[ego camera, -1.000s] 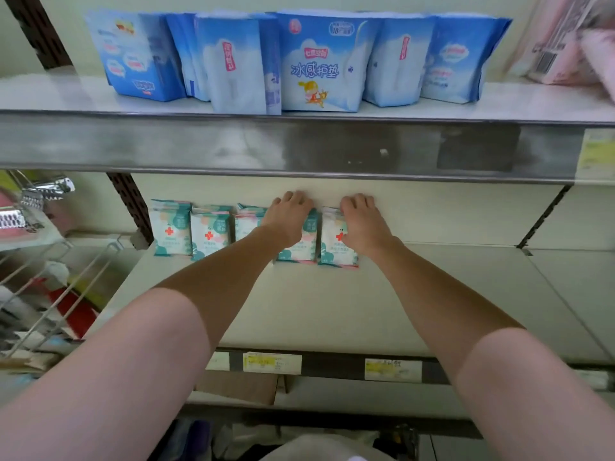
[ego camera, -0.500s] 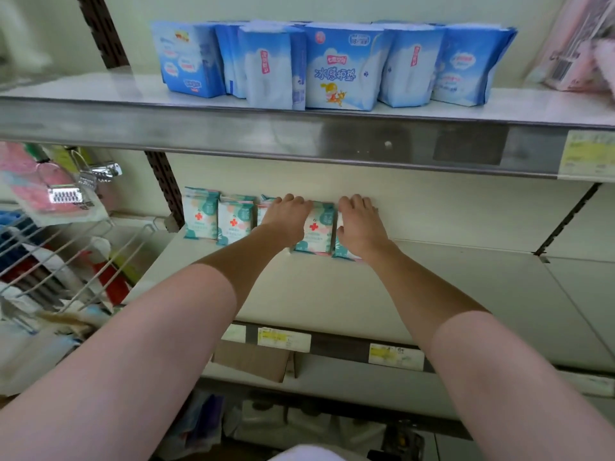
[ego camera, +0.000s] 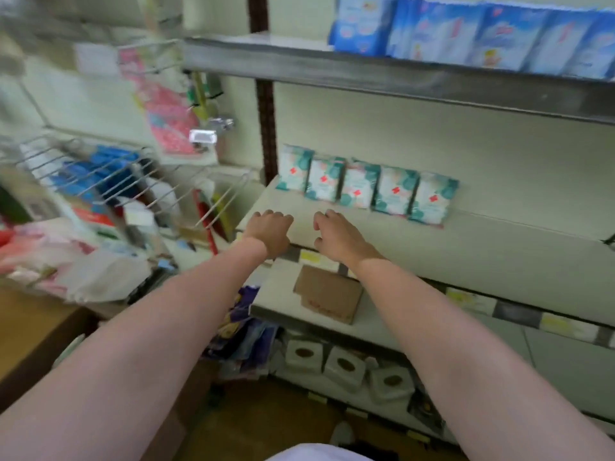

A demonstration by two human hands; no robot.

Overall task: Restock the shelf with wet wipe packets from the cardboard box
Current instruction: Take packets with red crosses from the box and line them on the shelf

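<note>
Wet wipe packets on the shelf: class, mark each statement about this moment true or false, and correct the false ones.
1. Five wet wipe packets stand in a row at the back of the shelf. True.
2. The left hand grips a packet. False: it holds nothing and is apart from the packets.
3. The right hand holds nothing, its fingers loosely curled. True.
4. The blue packs sit on the same shelf as the wet wipes. False: they are on the shelf above.
5. A cardboard piece lies on the shelf below the wet wipes. True.
</note>
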